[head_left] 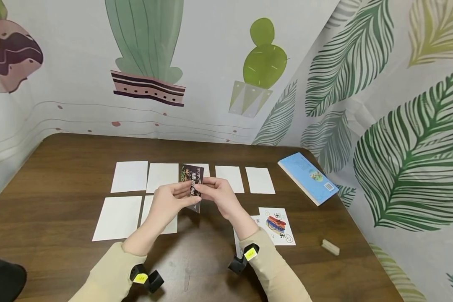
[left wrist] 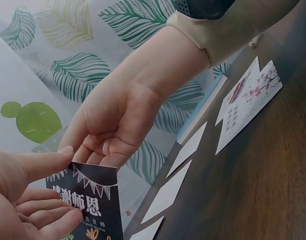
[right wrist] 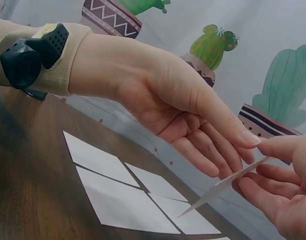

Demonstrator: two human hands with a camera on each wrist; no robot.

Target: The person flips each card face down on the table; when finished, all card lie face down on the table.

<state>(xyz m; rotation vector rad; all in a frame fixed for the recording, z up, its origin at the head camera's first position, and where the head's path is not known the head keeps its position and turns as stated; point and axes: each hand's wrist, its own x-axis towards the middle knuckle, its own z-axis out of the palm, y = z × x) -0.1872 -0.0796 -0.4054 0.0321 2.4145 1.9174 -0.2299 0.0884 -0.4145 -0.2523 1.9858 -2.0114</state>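
Observation:
A dark printed card (head_left: 187,171) is held up over the table between both hands. White Chinese lettering and a string of bunting show on its face (left wrist: 95,192) in the left wrist view. My left hand (head_left: 167,203) pinches it from the left, thumb in front. From the right, my right hand (head_left: 222,197) grips its edge, with the thumb on the face and the other fingers behind. The two hands' fingertips are close together. Seen nearly edge-on in the right wrist view, the card (right wrist: 212,191) tilts above the white cards lying on the table.
Blank white cards lie in a back row (head_left: 130,176) and a nearer row (head_left: 117,218). Two printed cards (head_left: 277,226) overlap near the right forearm, which partly covers one. A blue book (head_left: 308,178), a small pale block (head_left: 330,247) and a black object (head_left: 3,277) sit farther out.

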